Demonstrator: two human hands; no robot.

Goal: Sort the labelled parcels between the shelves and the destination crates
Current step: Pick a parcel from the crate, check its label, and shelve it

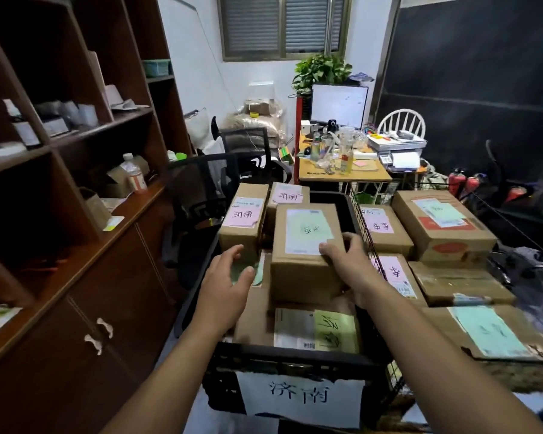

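**My right hand holds the brown box in the black crate**

The brown box (304,274) sits in the middle of the black crate (295,355), on top of other boxes. It is plain cardboard and stands taller than the boxes around it. On its top is a white sticker with a pale green paper and dark handwriting.

My right hand (346,261) holds the box at its top right edge, on the right side of the crate. My fingers (328,248) curl over the edge and touch the corner of the sticker.

My left hand (229,274) is over the left side of the crate, just beside the box and not touching it. Its fingers are loose, a little spread, and hold nothing.

At the far left of the crate stand two pink-paper boxes (245,214). At the near end lies a flat box (335,330) with a yellow-green paper. A white sign (301,399) with big dark writing hangs on the crate's front.
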